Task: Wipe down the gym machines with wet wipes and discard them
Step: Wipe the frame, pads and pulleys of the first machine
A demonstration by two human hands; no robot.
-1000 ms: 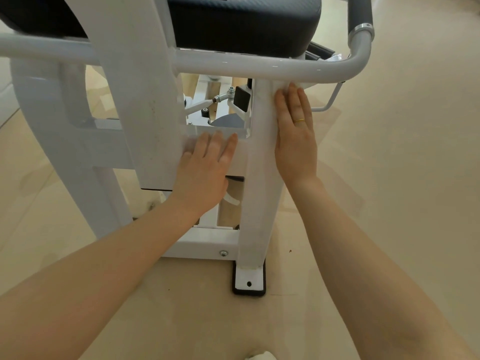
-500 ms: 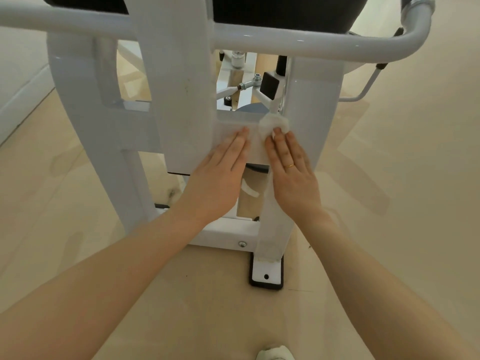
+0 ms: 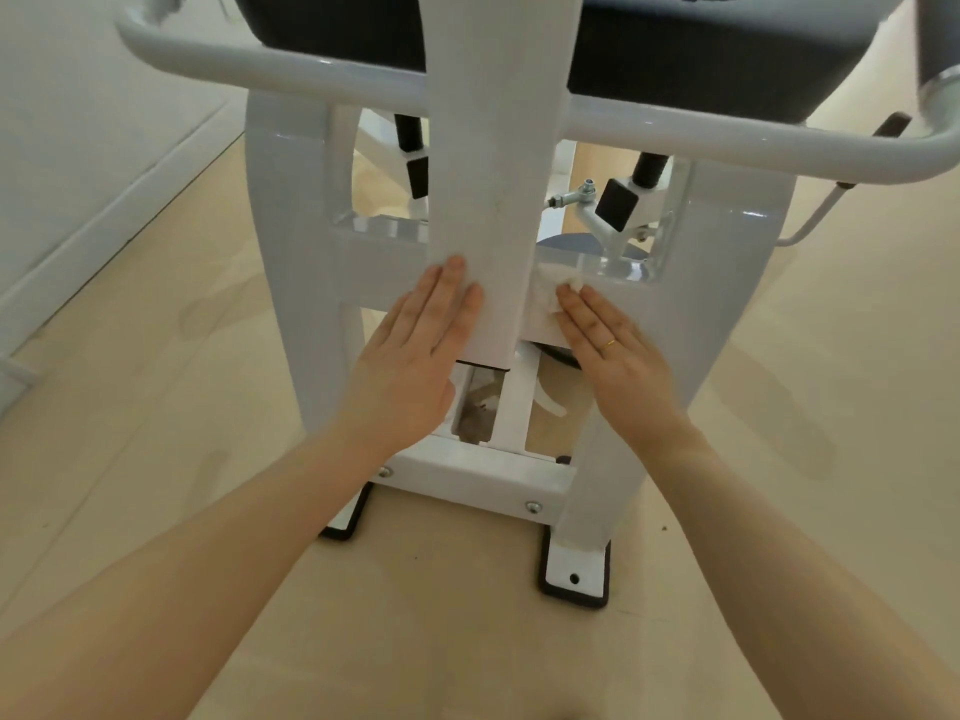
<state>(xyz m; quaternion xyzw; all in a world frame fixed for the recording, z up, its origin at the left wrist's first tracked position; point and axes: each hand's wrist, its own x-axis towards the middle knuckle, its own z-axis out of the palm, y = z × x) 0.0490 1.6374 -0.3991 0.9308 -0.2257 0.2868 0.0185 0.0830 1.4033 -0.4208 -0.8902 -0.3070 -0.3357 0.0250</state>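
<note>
Both hands flat against the white painted steel gym machine frame (image 3: 498, 163), wiping it low down.

The right hand (image 3: 618, 356) presses a crumpled white wet wipe (image 3: 553, 288) under straight fingertips against the horizontal crossbar, just right of the central upright post whose long axis runs up and down. The left hand (image 3: 415, 356) lies flat with straight fingers on that post's left edge; whether it covers a wipe I cannot tell. The right hand is nearer the visible wipe.

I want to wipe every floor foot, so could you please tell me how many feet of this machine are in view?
2: the left foot under the left leg and the right foot under the right leg. Any rear feet would be hidden behind the frame.
</note>
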